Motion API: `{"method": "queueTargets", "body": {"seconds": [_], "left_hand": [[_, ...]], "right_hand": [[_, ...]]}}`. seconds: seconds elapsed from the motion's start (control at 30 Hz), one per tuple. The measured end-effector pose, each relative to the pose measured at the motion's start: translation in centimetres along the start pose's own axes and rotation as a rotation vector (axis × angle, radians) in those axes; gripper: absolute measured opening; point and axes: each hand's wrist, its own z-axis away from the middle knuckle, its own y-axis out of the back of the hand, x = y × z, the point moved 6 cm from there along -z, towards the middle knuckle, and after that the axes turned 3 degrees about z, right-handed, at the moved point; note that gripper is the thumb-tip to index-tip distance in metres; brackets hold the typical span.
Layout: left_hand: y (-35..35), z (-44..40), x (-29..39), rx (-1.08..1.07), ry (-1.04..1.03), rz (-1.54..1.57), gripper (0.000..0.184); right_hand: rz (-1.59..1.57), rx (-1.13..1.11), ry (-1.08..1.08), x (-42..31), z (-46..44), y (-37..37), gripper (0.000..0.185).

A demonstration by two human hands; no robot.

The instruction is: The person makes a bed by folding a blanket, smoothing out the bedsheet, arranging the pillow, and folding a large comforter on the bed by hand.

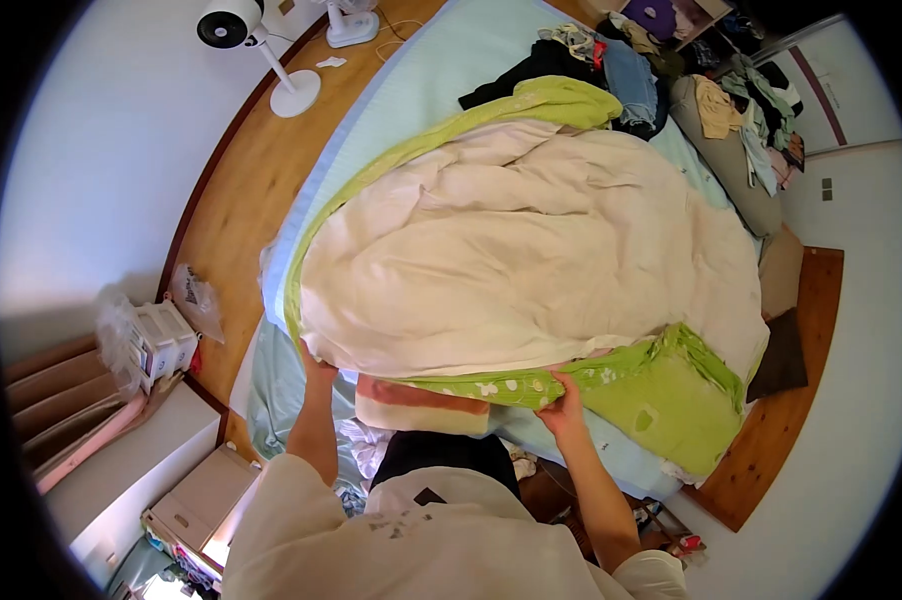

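Observation:
A cream duvet (491,250) lies spread over the bed, bunched into folds toward its far side. Around it runs a green duvet cover (661,405), with a floral edge along the near side and a crumpled part at the right. My right hand (563,403) is closed on the cover's near edge, thumb on top. At the near left corner, my left hand (318,368) reaches to the edge of the duvet and cover; its fingers are mostly hidden there. Between my hands, below the edge, sits a folded cream and red-brown blanket (421,405).
Piles of clothes (626,85) lie at the bed's far end and on a grey cushion (721,150) at right. A white fan (296,92) stands on the wooden floor at far left. A white crate (161,340) and cardboard box (203,495) are at left.

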Motion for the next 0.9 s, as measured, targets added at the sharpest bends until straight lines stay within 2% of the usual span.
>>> {"method": "queueTargets", "body": {"seconds": [0.03,0.13,0.23,0.33,0.43,0.53,0.63,0.7,0.77,0.83,0.9], "left_hand": [[-1.8,0.7,0.4,-0.201,-0.092,-0.07,0.074],[-2.3,-1.1,2.4,-0.198,-0.075,-0.216,0.065],[-3.1,-1.0,5.6,-0.019,-0.191,-0.126,0.062],[-6.6,0.9,6.5,-0.41,-0.155,-0.192,0.062],[-6.3,2.5,2.6,-0.261,0.173,-0.271,0.06],[-6.8,3.4,-2.3,-0.068,0.255,-0.448,0.057],[-8.1,1.5,-3.3,-0.205,0.048,-0.427,0.052],[-9.1,2.2,-2.1,-0.267,0.021,-0.454,0.052],[-12.3,6.6,-0.8,-0.3,-0.012,-0.481,0.052],[-14.4,8.1,2.3,-0.392,-0.119,-0.625,0.05],[-18.6,10.8,7.1,-0.546,-0.334,-0.607,0.046]], "right_hand": [[-0.024,-0.007,0.015,-0.6,0.4,0.0,0.031],[-0.04,-0.107,0.027,-2.5,1.2,-0.4,0.036],[-0.01,-0.125,0.044,-3.9,1.5,-0.6,0.039],[-0.016,-0.122,0.08,-4.6,2.5,-1.9,0.036],[-0.048,-0.164,0.071,-4.8,1.2,-0.4,0.04],[-0.096,-0.228,0.051,-5.1,1.7,0.4,0.041],[-0.097,-0.194,0.071,-6.3,2.9,1.9,0.04],[-0.1,-0.188,0.082,-6.6,3.0,3.3,0.041],[-0.102,-0.201,0.069,-6.7,3.2,3.5,0.042],[-0.099,-0.221,0.039,-6.6,3.5,3.2,0.044],[-0.121,-0.251,0.029,-5.9,3.7,3.1,0.044]]}}
